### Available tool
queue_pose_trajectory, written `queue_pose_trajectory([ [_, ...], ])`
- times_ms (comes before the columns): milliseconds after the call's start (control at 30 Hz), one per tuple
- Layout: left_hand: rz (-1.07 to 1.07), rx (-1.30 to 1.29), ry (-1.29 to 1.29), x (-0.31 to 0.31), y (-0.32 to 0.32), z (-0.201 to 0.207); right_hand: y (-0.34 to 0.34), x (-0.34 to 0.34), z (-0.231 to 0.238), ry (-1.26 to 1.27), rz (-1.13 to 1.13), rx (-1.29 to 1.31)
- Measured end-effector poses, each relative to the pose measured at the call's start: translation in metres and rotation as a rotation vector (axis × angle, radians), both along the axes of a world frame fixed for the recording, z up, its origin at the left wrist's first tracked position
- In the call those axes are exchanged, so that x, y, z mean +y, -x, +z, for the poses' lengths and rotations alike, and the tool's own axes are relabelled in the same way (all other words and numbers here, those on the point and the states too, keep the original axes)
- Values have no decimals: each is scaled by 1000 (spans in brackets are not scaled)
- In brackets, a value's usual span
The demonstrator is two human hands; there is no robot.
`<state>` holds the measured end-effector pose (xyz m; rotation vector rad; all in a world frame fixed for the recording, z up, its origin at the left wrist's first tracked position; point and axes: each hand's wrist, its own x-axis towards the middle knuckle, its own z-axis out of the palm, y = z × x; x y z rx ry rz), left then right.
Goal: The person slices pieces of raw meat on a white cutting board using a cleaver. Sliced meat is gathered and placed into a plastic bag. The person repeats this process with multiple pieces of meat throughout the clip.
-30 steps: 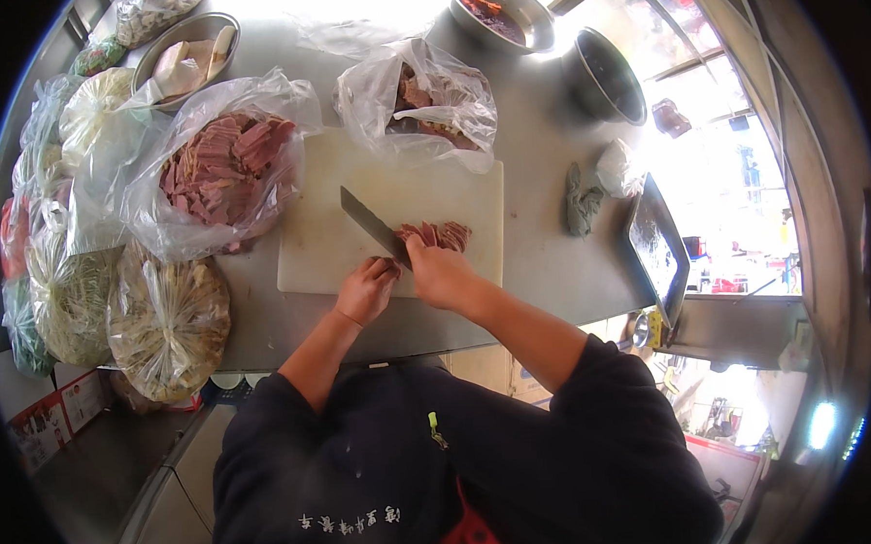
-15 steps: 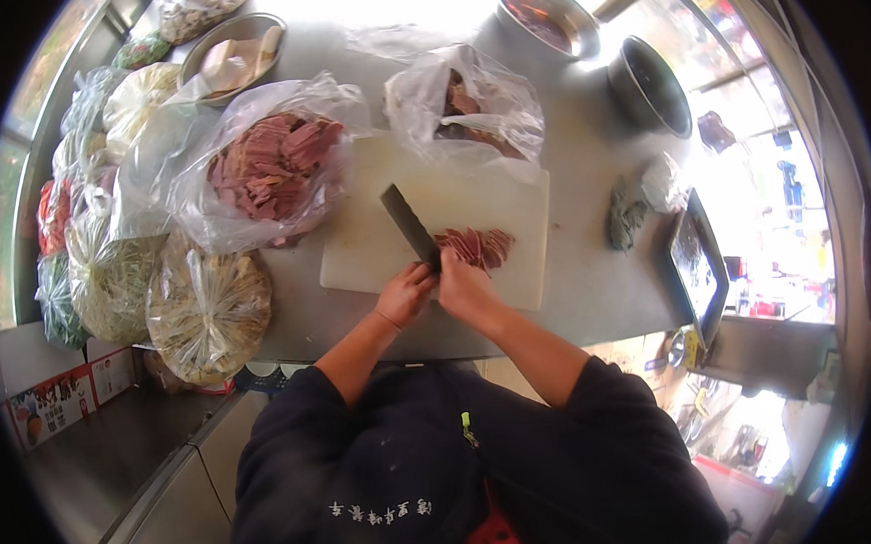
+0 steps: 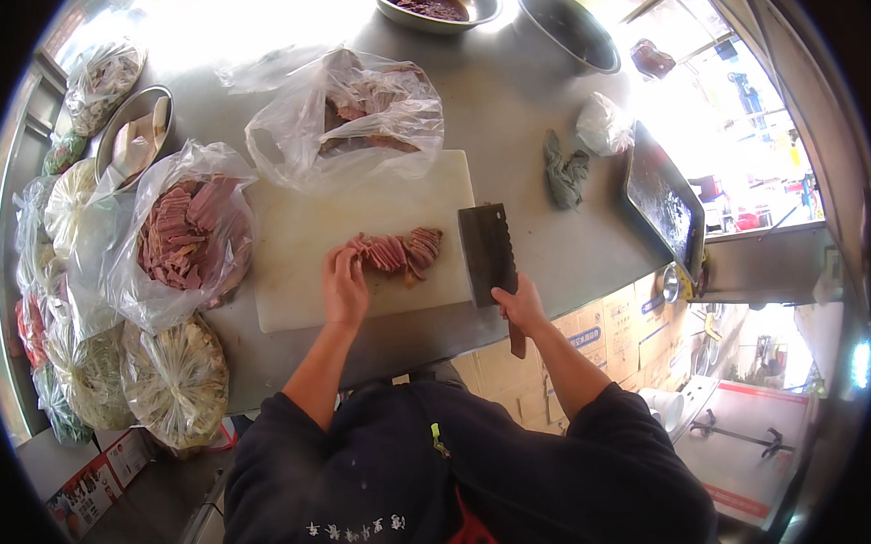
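Observation:
My right hand (image 3: 522,305) is closed round the handle of a dark, broad-bladed cleaver (image 3: 488,255). Its blade points away from me, at the right edge of the white cutting board (image 3: 286,303). On that board lies a fanned row of reddish-brown sliced meat (image 3: 396,254). The bent fingers of my left hand (image 3: 344,286) are close together at the row's left end, gripping the slices there. Beyond the row, a clear plastic bag of meat pieces (image 3: 380,104) overlaps the board's far edge. Left of the board sits another bag, full of sliced meat (image 3: 193,234).
Several knotted food bags (image 3: 176,376) crowd the left side, near a metal bowl with pale blocks (image 3: 138,139). Two metal basins stand far off, one holding dark red liquid (image 3: 433,2), the other grey inside (image 3: 569,28). Right are a grey-green cloth (image 3: 565,169) and black tray (image 3: 666,199).
My hands were together over the slices' left end and are now apart. The right has carried the cleaver to the board's right edge; the left stays at the meat. The view has shifted right.

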<state>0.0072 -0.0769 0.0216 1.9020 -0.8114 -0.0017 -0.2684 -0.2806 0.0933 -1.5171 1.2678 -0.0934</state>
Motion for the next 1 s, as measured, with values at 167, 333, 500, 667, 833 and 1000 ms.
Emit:
queue_pose_trajectory([
  [167, -38, 74, -157, -37, 9, 3, -38, 26, -13, -8, 159, 39],
  [333, -112, -138, -316, -52, 33, 17, -71, 78, -78, 305, 307, -120],
  [500, -18, 30, -132, -19, 28, 12, -104, 110, -48, 75, 365, -18],
  [667, 166, 8, -20, 35, -3, 78, -154, 143, 36, 24, 528, -154],
  [833, 379, -184, -122, 96, -108, 157, -266, 171, 99, -130, 714, -359],
  [1000, 450, -212, -507, 162, -254, 109, -288, 179, 102, -418, 792, -255],
])
